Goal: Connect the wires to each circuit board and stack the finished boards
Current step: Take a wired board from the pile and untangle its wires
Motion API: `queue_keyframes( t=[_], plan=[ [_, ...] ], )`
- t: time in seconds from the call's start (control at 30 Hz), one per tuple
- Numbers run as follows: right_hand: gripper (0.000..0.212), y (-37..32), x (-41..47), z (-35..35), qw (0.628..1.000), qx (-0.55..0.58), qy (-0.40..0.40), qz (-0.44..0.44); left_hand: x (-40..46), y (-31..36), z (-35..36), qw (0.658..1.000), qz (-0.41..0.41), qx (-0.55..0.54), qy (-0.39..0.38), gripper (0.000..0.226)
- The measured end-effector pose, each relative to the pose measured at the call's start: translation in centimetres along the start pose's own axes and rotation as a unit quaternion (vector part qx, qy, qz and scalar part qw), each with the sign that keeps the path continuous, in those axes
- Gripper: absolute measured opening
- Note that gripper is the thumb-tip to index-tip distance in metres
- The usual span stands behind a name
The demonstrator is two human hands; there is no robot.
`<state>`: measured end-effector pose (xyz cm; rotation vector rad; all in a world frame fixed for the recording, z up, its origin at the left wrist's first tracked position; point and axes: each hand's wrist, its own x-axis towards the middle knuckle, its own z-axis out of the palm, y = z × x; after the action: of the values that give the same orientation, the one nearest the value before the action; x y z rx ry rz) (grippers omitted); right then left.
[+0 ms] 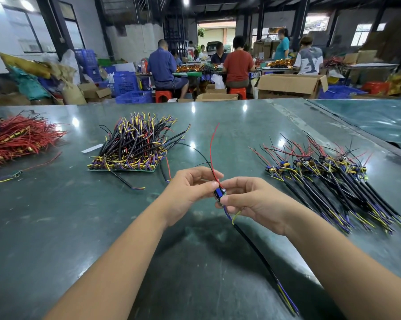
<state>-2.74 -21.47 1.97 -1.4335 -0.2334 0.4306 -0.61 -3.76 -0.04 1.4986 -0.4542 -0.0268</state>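
Above the middle of the green table, both my hands hold one small circuit board [218, 193] with a blue part on it. My left hand [190, 190] pinches its left side and the red wire [212, 148] that rises from it beside a thin black one. My right hand [252, 199] pinches the board's right side. A black cable [259, 255] with blue and yellow leads hangs from the board toward me. The pile of finished boards with cables [333, 181] lies to the right. A panel of boards bristling with wires [134, 146] sits to the left of centre.
A heap of red wires [17, 139] lies at the far left. One loose cable [125, 181] lies in front of the panel, and a small wired piece [14, 174] near the left edge. Beyond the table [79, 227], people sit at benches among cardboard boxes and blue crates.
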Motion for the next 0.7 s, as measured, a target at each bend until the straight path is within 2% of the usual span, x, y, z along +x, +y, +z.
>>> queue_keyframes(
  t=[0.17, 0.27, 0.37, 0.47, 0.57, 0.63, 0.7],
  plan=[
    [0.025, 0.0, -0.1, 0.0, 1.000, -0.023, -0.003, -0.003, 0.1, -0.1, -0.1, 1.000, 0.018, 0.018, 0.017, 0.010],
    [0.024, 0.4, 0.0, 0.3, 0.998, -0.054, -0.009, -0.005, 0.2, -0.1, 0.0, 0.997, 0.013, 0.056, 0.041, 0.016],
    [0.024, 0.7, 0.0, 0.6, 0.997, -0.080, -0.024, -0.002, 0.2, -0.3, -0.1, 0.984, 0.007, 0.174, 0.025, 0.026],
    [0.023, 0.9, 0.0, 0.9, 0.995, -0.094, -0.039, 0.006, -0.1, -0.2, -0.3, 0.952, 0.018, 0.306, -0.014, 0.045],
    [0.025, 1.0, 0.1, 1.1, 0.995, -0.094, -0.044, 0.007, -0.2, 0.2, -0.8, 0.921, 0.046, 0.385, 0.031, 0.059],
    [0.024, 0.9, 0.0, 1.1, 0.993, -0.100, -0.057, 0.003, -0.1, 0.5, -1.1, 0.928, 0.047, 0.360, 0.080, 0.058],
    [0.022, 0.9, -0.1, 1.1, 0.991, -0.117, -0.065, 0.000, 0.3, 0.8, -1.3, 0.953, 0.052, 0.260, 0.143, 0.051]
  ],
)
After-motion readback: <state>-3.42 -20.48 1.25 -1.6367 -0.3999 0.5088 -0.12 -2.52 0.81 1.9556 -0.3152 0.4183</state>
